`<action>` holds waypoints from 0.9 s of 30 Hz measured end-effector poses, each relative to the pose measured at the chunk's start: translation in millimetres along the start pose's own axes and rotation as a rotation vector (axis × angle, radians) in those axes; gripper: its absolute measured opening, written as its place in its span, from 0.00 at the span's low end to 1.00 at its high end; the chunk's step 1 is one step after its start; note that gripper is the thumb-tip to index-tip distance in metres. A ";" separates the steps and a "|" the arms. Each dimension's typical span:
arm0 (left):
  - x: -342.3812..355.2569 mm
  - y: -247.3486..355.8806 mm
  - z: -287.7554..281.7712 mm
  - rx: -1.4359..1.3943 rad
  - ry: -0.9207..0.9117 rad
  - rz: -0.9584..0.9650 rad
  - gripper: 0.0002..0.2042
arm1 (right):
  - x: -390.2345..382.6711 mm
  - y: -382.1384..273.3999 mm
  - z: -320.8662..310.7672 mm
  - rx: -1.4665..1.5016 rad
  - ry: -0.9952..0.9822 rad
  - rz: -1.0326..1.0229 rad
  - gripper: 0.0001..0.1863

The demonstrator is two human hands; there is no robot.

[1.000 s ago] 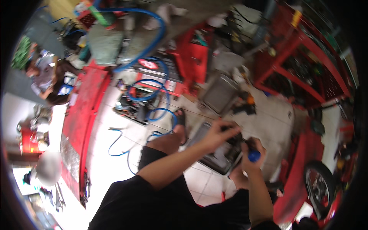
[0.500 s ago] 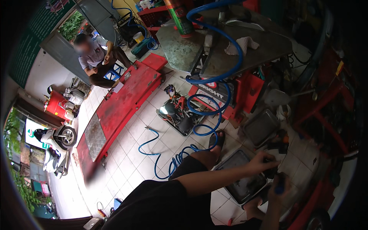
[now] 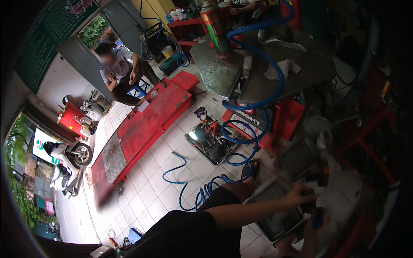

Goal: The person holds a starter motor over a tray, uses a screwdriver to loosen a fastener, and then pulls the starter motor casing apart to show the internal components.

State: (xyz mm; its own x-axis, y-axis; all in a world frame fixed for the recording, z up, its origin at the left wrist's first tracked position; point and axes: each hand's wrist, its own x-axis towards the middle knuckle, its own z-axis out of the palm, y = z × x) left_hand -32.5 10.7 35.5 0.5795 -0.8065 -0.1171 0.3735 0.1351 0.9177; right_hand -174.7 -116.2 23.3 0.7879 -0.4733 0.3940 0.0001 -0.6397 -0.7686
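Note:
My left hand [image 3: 301, 195] reaches over the right side of a shallow dark tray [image 3: 277, 225]. Its fingers are closed around a small dark part [image 3: 308, 207], whose kind I cannot make out. Just below it, my right hand [image 3: 320, 230] is closed on a blue-and-black object [image 3: 317, 220], perhaps a handle; shadow hides its shape. The two hands nearly meet at the dark part. The tray rests on the tiled floor beside my sandalled feet.
A coiled blue air hose [image 3: 266, 64] hangs down and trails over the floor. Engine parts fill another tray [image 3: 211, 144]. A red lift platform [image 3: 146, 122] stands left, with a seated person [image 3: 122, 73] behind it. A metal worktable [image 3: 297, 73] holds a spray can [image 3: 217, 34] and a rag [image 3: 282, 69].
The whole view has shifted, so the scene sits lower and farther right. My hands stay close together beside the tray. A second person's torso shows behind the worktable.

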 end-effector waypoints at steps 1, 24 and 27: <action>0.3 -2.3 -0.2 0.002 -0.002 0.003 0.12 | -0.6 1.0 -1.9 0.009 -0.034 0.018 0.07; -1.7 1.3 1.9 -0.063 0.028 0.032 0.13 | -0.6 6.7 -1.2 0.060 -0.061 0.030 0.08; -4.7 5.9 3.5 -0.066 0.008 0.018 0.14 | -1.7 7.5 3.6 0.074 0.014 0.071 0.07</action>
State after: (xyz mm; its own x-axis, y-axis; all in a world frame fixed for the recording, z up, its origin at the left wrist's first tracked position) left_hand -35.6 13.3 42.7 0.5922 -0.7991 -0.1036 0.4097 0.1879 0.8927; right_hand -173.8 -118.1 15.0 0.7787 -0.5249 0.3437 -0.0096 -0.5577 -0.8300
